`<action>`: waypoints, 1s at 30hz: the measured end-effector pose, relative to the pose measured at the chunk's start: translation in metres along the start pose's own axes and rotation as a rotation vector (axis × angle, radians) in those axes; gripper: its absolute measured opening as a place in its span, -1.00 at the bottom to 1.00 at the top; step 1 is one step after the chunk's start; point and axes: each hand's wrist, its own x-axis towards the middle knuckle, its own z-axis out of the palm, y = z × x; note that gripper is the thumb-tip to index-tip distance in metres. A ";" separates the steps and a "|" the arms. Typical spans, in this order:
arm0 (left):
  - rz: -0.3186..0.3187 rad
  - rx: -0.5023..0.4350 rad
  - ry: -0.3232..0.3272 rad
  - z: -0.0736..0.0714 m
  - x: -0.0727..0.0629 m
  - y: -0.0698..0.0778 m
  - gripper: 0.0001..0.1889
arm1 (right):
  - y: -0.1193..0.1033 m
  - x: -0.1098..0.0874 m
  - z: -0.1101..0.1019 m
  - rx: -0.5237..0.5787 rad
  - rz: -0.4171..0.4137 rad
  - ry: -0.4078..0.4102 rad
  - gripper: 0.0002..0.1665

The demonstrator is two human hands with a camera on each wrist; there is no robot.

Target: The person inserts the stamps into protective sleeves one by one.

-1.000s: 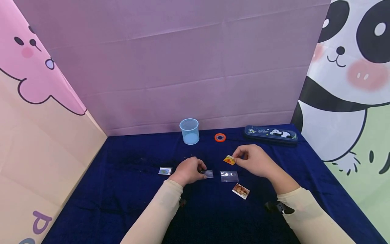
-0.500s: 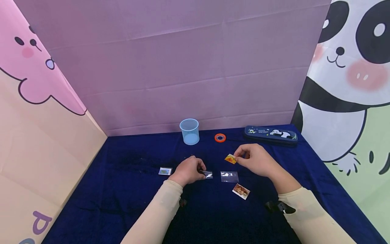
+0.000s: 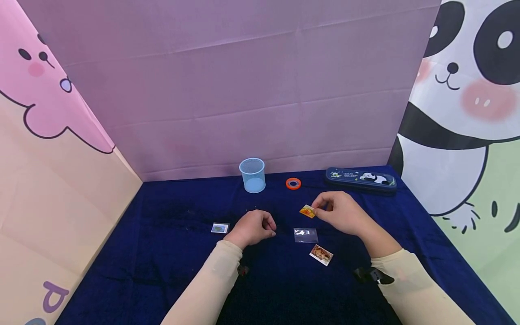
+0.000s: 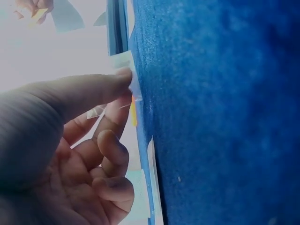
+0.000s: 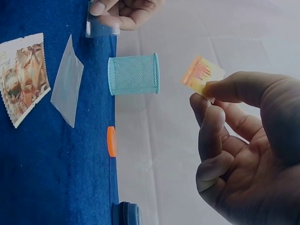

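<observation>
My left hand pinches a small clear plastic sleeve between thumb and fingers, just above the cloth. The sleeve can hardly be made out in the head view, but its clear edge shows in the right wrist view. Raised to the right, my right hand pinches a yellow-orange stamp by one corner. Between the hands a second clear sleeve lies flat. Nearer to me is a brown stamp with a toothed edge, picture up. A stamp with a green and blue picture lies left of my left hand.
A light blue mesh cup stands by the back wall. Right of it are an orange tape roll and a dark blue panda pencil case. Dark blue cloth covers the table, with printed fabric walls around it.
The sleeve in my left hand has turned and hardly shows in the head view now. My left hand has shifted slightly; the right hand and its stamp moved a little to the right.
</observation>
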 end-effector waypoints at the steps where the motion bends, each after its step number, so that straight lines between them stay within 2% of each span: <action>1: 0.003 -0.013 -0.003 0.000 0.000 0.000 -0.88 | 0.000 0.000 0.000 0.000 0.000 0.001 -0.95; 6: 0.023 -0.069 0.015 -0.006 -0.002 0.000 -0.96 | 0.000 0.001 0.000 0.005 0.004 0.001 -0.96; 9: 0.041 -0.101 0.048 -0.013 -0.003 0.001 -0.91 | 0.000 0.001 0.000 0.020 0.015 -0.003 -0.96; 14: 0.068 -0.178 0.117 -0.026 -0.007 0.004 -0.85 | -0.002 0.001 0.000 0.024 0.022 0.006 -0.95; 19: 0.117 -0.246 0.215 -0.041 -0.014 0.010 -0.86 | -0.005 0.002 0.001 0.008 0.002 0.043 -0.94; 22: 0.137 -0.264 0.261 -0.049 -0.019 0.014 -0.89 | -0.008 0.001 0.001 0.014 -0.001 0.063 -0.92; 30: 0.170 -0.293 0.326 -0.064 -0.032 0.028 -0.91 | -0.017 -0.002 0.001 0.025 -0.006 0.096 -0.91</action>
